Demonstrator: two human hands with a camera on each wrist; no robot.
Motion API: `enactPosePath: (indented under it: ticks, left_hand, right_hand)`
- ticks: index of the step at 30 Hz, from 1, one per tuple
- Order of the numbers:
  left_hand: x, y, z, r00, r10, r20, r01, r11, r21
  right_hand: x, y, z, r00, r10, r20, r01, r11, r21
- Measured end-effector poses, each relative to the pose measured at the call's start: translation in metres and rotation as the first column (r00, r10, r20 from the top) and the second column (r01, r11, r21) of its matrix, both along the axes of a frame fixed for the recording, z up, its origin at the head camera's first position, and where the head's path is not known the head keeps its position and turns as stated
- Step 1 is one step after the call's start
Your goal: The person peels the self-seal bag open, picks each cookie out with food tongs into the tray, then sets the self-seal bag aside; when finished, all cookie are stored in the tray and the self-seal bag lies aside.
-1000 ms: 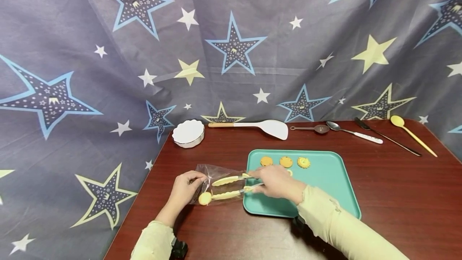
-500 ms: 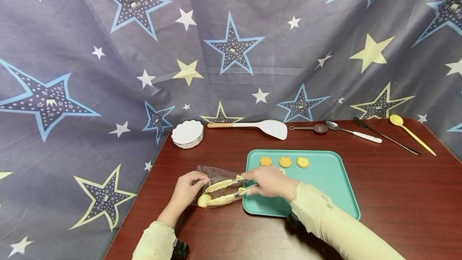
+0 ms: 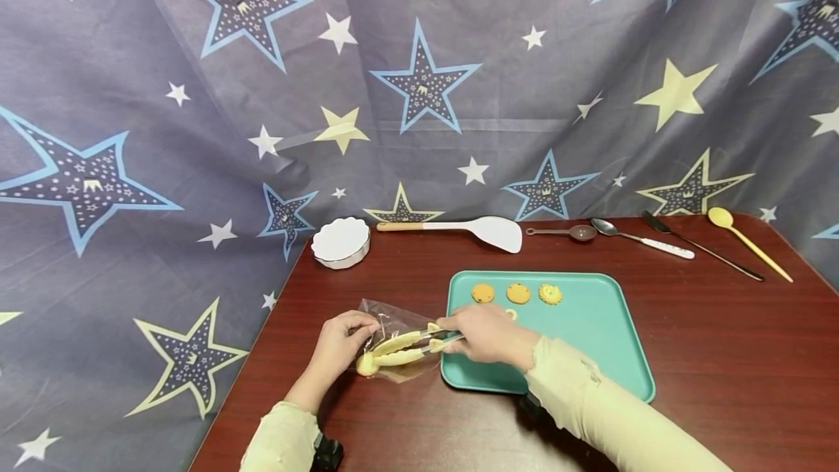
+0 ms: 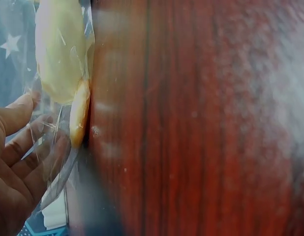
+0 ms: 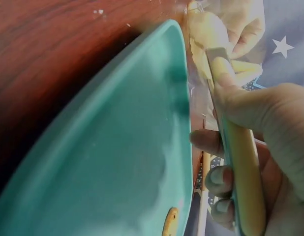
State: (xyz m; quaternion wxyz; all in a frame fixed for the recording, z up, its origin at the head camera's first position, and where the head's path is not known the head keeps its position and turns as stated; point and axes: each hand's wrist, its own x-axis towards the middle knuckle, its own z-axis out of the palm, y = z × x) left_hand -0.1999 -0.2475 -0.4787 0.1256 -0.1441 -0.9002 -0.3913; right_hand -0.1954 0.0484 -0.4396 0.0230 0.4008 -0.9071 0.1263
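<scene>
My left hand pinches the edge of a clear plastic bag left of the teal tray. The right hand grips a pair of tongs with yellow scalloped ends and metal arms. Those ends reach into the bag, close together at the tips. By the tips lies a round cookie, inside the bag's far end. In the left wrist view the cookie stands on edge near a tong end; whether the tongs still clasp it I cannot tell.
On the tray lie two round cookies, a scalloped cookie and a small ring-shaped one. Behind stand a white fluted dish, a white spatula, a brown measuring spoon and several other long-handled utensils along the back.
The right hand has moved left and slightly down, pushing the tongs deeper into the bag. Their ends have drawn closer together by the cookie. The left hand has barely moved.
</scene>
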Motion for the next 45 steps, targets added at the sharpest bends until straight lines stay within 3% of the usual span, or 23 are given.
enactPosePath:
  ticks: [6, 13, 18, 26, 31, 38, 45]
  left_hand:
    - [0.001, 0.000, 0.001, 1.000, -0.003, 0.025, 0.003, 1.000, 0.002]
    - [0.001, 0.001, -0.002, 0.999, -0.032, -0.032, 0.032, 0.999, 0.008]
    - [0.001, 0.002, -0.001, 1.000, -0.018, -0.013, 0.019, 0.999, 0.035]
    - [0.000, 0.001, -0.002, 0.999, 0.000, -0.043, 0.000, 1.000, -0.010]
    - [0.000, 0.000, 0.000, 0.999, 0.019, -0.029, -0.020, 0.999, -0.029]
    - [0.001, 0.000, 0.001, 1.000, 0.027, -0.011, -0.027, 0.999, -0.029]
    - [0.002, 0.001, 0.000, 1.000, 0.029, 0.008, -0.029, 0.999, -0.025]
  right_hand:
    - [0.001, 0.001, 0.000, 0.999, -0.038, 0.037, 0.037, 0.999, 0.016]
    - [-0.007, -0.006, 0.002, 0.994, -0.031, 0.100, 0.027, 0.998, 0.048]
    - [-0.009, -0.011, 0.004, 0.989, -0.032, 0.146, 0.021, 0.997, 0.071]
    - [-0.005, -0.001, 0.000, 0.997, 0.002, 0.074, -0.001, 1.000, -0.011]
    - [-0.001, 0.003, -0.001, 0.999, -0.035, 0.036, 0.035, 0.999, -0.008]
    - [-0.001, -0.002, 0.006, 0.998, -0.050, 0.036, 0.048, 0.998, 0.038]
    - [-0.005, -0.008, 0.008, 0.994, -0.040, 0.098, 0.031, 0.996, 0.088]
